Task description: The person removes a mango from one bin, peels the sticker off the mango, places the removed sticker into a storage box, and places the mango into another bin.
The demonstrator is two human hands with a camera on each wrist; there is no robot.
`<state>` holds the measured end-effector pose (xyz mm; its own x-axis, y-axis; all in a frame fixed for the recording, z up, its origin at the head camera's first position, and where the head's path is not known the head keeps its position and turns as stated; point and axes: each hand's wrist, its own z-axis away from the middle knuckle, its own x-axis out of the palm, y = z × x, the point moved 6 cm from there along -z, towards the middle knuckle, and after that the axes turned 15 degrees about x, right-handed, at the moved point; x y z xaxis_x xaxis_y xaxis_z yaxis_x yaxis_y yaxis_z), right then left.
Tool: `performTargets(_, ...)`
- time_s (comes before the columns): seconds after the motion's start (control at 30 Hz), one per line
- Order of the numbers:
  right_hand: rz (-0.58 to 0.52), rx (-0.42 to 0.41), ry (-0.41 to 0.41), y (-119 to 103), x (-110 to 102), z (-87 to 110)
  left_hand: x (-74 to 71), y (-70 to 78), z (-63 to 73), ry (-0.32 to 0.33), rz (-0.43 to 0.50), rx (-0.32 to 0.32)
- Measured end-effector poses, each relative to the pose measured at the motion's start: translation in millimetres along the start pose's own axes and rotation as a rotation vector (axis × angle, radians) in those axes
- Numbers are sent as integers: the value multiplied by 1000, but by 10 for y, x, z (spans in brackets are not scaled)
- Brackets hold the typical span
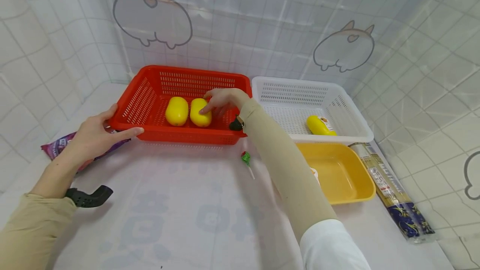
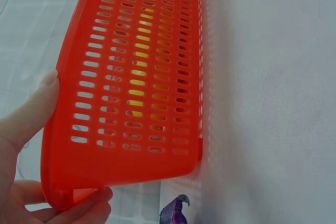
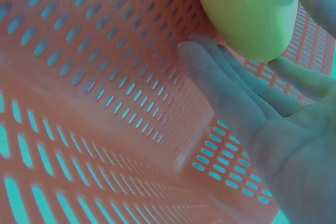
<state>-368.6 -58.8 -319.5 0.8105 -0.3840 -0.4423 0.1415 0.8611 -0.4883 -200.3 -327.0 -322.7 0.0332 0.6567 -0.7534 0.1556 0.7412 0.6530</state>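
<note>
My left hand (image 1: 91, 136) grips the left front corner of the red basket (image 1: 187, 136), thumb along the front rim and fingers curled at the side. Yellow shows through the basket's slots in the left wrist view. Inside the basket lie two smooth yellow oval fruits side by side. My right hand (image 1: 225, 99) reaches in over the right side and pinches the right-hand yellow fruit (image 1: 200, 113) between thumb and a finger. The other fingers extend past the fruit (image 3: 252, 14) in the right wrist view. The left-hand yellow fruit (image 1: 176, 111) lies untouched.
A white basket (image 1: 292, 136) at the right holds a labelled yellow item (image 1: 320, 126). Before it stands a yellow tub (image 1: 337, 174), partly behind my right arm, with long clear packets (image 1: 390, 191) alongside. A green lollipop (image 1: 246, 158) and a purple packet (image 1: 60, 145) lie on the table.
</note>
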Motion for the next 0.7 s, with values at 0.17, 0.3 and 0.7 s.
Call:
performTargets(0.17, -6, -9, -3, -4, -14, 6, 3, -3, 1, 5, -5, -2)
performTargets(0.3, -10, -9, -11, -8, -14, 2, 9, -2, 4, 6, -5, 3)
performTargets(0.7, 32, -15, 2, -30, -19, 70, 6, -3, -1, 0, -10, 17)
